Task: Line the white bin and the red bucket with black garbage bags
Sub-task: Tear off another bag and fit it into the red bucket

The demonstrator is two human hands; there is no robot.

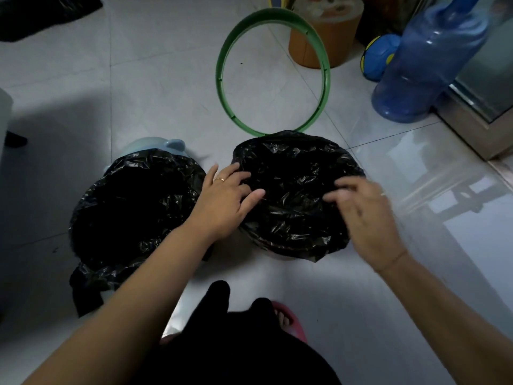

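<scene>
Two black garbage bags stand side by side on the tiled floor [166,93], each stretched over a round container: the left bag [133,207] covers one with a pale blue part [155,145] showing behind it, and the right bag [294,173] covers one of which only a whitish sliver shows at the bottom edge. Both bags are thin, glossy, crinkled plastic.

Two hands work at the right bag. The left hand [222,201] lies with fingers spread and fairly straight on its near-left rim, gripping nothing. The right hand [366,218] is at its right edge, fingers bent (motion blur hides whether they pinch the plastic; I cannot tell).

One green ring [219,79], a thin plastic hoop, lies just beyond the right bag. Farther off stand one orange tub [327,37], one blue-and-yellow ball [377,56] and one translucent blue water jug [422,65].
</scene>
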